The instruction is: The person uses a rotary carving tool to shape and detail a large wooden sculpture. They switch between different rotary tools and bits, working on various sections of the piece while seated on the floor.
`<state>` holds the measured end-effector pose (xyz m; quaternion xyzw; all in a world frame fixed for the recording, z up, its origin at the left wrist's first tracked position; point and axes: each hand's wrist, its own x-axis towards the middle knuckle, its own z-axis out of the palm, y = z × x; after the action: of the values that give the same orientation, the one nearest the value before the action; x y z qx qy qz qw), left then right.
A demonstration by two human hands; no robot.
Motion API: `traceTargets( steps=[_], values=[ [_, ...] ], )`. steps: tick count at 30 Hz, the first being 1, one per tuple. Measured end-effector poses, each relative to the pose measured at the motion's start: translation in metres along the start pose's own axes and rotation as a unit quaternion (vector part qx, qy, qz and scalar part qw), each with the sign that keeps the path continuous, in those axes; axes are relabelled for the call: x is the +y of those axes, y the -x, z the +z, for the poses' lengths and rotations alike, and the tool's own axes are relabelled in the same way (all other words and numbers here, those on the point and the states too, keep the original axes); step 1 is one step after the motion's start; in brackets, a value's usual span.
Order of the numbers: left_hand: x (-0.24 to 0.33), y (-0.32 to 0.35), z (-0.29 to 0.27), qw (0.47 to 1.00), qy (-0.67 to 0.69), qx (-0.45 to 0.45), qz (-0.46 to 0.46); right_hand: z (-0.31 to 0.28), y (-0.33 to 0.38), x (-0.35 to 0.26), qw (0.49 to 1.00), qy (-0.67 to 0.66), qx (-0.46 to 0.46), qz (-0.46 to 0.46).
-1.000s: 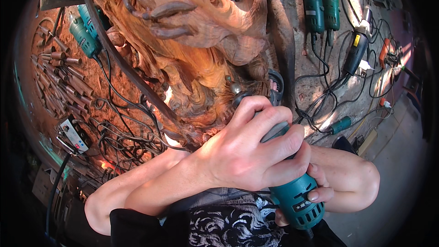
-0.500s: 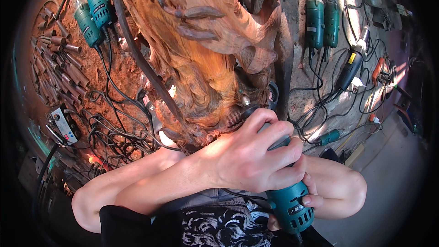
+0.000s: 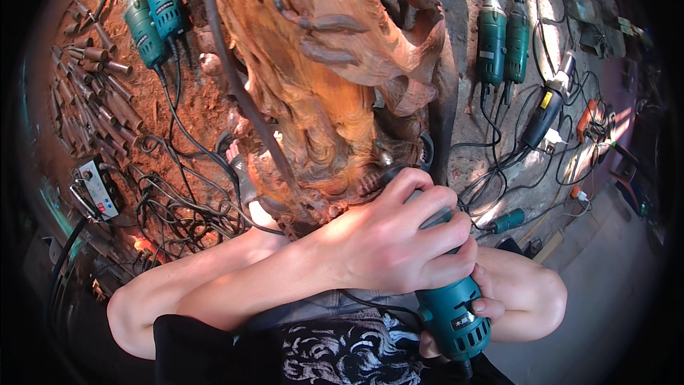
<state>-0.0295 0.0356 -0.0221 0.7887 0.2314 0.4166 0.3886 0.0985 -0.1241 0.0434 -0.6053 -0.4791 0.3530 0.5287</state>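
Note:
A teal and black electric die grinder [image 3: 456, 321] slants across my lap, its cord leaving the lower end. My left hand [image 3: 399, 239], fingers wrapped over the upper barrel, is closed on it. From the far side my right hand [image 3: 488, 299] grips the lower body; only its fingertips show and the rest is hidden. Just beyond my left knuckles, the grinder's nose meets the base of a large orange-brown wood carving [image 3: 335, 114] with folded, flowing shapes. The tool's tip is hard to make out against the wood.
Two teal grinders [image 3: 153, 25] lie on reddish wood dust at left, beside a pile of chisels [image 3: 96, 100] and a control box [image 3: 100, 189]. Tangled black cords [image 3: 185, 207] spread below. At right lie two more grinders [image 3: 491, 43], a black power tool [image 3: 548, 110] and a small teal tool [image 3: 507, 221].
The view has shifted slightly, so the carving and left-hand tools sit a little further right and lower. Both hands keep their hold on the grinder, which has barely moved.

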Motion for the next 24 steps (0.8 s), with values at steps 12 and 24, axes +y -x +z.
traceTargets(
  steps=[12, 24],
  values=[
    [0.06, -0.017, 0.014, 0.998, 0.016, 0.058, 0.022, -0.1, -0.109, -0.028, 0.837, -0.051, -0.532, 0.112],
    [0.041, -0.019, 0.007, 0.972, -0.115, 0.19, -0.073, -0.086, -0.127, -0.063, 0.903, 0.273, -0.313, -0.106]
  ],
)
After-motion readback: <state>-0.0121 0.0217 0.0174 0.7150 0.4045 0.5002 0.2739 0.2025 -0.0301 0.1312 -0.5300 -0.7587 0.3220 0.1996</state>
